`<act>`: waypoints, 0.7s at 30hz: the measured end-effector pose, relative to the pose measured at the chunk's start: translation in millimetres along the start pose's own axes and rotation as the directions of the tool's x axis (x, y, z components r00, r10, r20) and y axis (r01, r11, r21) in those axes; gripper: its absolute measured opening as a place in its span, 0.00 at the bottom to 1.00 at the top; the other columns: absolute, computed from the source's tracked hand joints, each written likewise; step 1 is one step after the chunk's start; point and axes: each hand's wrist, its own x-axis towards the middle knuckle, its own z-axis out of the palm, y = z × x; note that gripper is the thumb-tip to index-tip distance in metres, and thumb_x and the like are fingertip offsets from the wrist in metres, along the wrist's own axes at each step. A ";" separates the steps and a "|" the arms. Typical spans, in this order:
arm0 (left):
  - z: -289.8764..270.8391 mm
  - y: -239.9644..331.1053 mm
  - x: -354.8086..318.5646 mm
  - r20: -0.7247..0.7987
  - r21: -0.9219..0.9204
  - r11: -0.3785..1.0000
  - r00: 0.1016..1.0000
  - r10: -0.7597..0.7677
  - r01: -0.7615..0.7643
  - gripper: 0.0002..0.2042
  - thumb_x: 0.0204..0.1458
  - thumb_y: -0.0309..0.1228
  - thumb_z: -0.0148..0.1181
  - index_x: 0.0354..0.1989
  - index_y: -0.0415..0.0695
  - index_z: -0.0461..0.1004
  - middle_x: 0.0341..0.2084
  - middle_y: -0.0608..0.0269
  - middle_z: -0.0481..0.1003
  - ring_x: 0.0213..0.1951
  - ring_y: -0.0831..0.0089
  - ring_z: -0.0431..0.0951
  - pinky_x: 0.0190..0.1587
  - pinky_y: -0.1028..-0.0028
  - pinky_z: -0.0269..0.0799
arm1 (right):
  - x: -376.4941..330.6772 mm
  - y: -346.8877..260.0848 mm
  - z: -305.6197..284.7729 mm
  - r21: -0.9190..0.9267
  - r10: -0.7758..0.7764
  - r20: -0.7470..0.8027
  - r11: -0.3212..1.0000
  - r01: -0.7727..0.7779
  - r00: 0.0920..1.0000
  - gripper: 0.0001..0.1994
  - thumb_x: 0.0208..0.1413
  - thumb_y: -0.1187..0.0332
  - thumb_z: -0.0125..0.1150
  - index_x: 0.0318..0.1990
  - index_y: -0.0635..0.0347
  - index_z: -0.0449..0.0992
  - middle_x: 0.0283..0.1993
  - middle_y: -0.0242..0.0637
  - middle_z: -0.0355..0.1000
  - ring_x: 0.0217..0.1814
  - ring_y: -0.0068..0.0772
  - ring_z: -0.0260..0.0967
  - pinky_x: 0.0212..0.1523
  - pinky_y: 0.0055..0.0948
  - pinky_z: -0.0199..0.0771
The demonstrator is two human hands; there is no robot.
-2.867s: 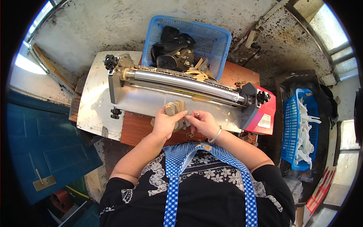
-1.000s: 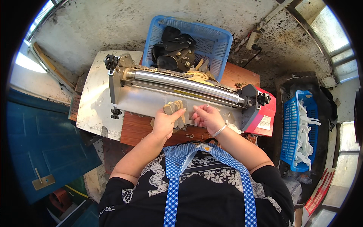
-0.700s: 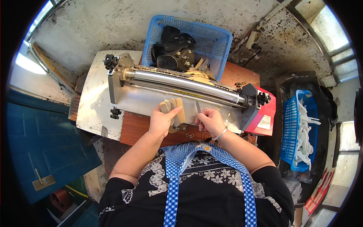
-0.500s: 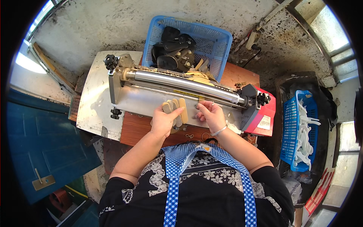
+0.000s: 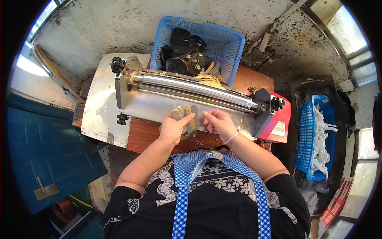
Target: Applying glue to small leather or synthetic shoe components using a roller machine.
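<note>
My left hand point(image 5: 174, 129) grips a fanned stack of flat strips point(image 5: 193, 115) with rounded ends, some tan and some grey. A grey one now stands at the right side of the fan. Just right of the stack, my right hand point(image 5: 219, 124) has its fingers curled together; whatever is in them, if anything, cannot be made out. Both hands are over the front of a roller machine point(image 5: 191, 89) with a long shiny metal roller and a flat metal plate point(image 5: 153, 104) before it.
Behind the roller stands a blue plastic basket point(image 5: 238, 44) with black pieces and tan strips. Black knobs point(image 5: 117, 65) and a red end housing point(image 5: 280, 121) flank the machine. At right, another blue basket point(image 5: 304, 139) holds white pieces. A blue door point(image 5: 51, 147) is at left.
My right hand has drawn back slightly from the roller. The rightmost strip in the left hand's fan was tan and is now grey; the left hand has hardly moved.
</note>
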 end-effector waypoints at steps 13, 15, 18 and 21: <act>-3.3 -2.0 5.2 -0.018 0.091 0.994 0.998 0.054 -0.053 0.09 0.40 0.23 0.59 0.32 0.37 0.68 0.27 0.61 0.71 0.29 0.76 0.72 0.30 0.78 0.69 | 1.9 -2.1 4.2 -0.091 -0.106 -0.163 0.992 0.092 0.981 0.12 0.46 0.62 0.56 0.26 0.64 0.67 0.16 0.31 0.65 0.12 0.18 0.61 0.11 0.14 0.58; -3.4 -3.6 5.7 -0.010 0.085 0.996 0.999 0.036 -0.035 0.09 0.40 0.23 0.59 0.32 0.38 0.69 0.27 0.61 0.71 0.28 0.76 0.72 0.30 0.78 0.69 | -3.7 -5.4 11.5 0.008 -0.162 -0.210 0.986 0.168 0.964 0.12 0.47 0.62 0.56 0.27 0.64 0.68 0.15 0.30 0.64 0.13 0.17 0.61 0.12 0.14 0.58; -1.3 -3.7 3.8 -0.008 0.053 0.998 1.000 -0.013 0.014 0.09 0.40 0.22 0.59 0.32 0.38 0.69 0.27 0.62 0.71 0.28 0.77 0.72 0.29 0.79 0.68 | -15.6 -3.2 13.7 -0.211 -0.094 0.023 0.973 0.096 0.995 0.08 0.49 0.66 0.52 0.29 0.64 0.69 0.18 0.29 0.65 0.13 0.16 0.58 0.13 0.12 0.53; -2.2 -6.3 5.8 0.012 0.009 0.999 0.999 -0.038 0.038 0.10 0.39 0.22 0.60 0.32 0.38 0.69 0.26 0.62 0.71 0.27 0.77 0.71 0.29 0.79 0.68 | -12.0 4.1 7.0 -0.390 0.004 0.157 0.919 0.058 0.988 0.09 0.49 0.65 0.52 0.28 0.62 0.68 0.15 0.30 0.64 0.12 0.18 0.57 0.11 0.15 0.53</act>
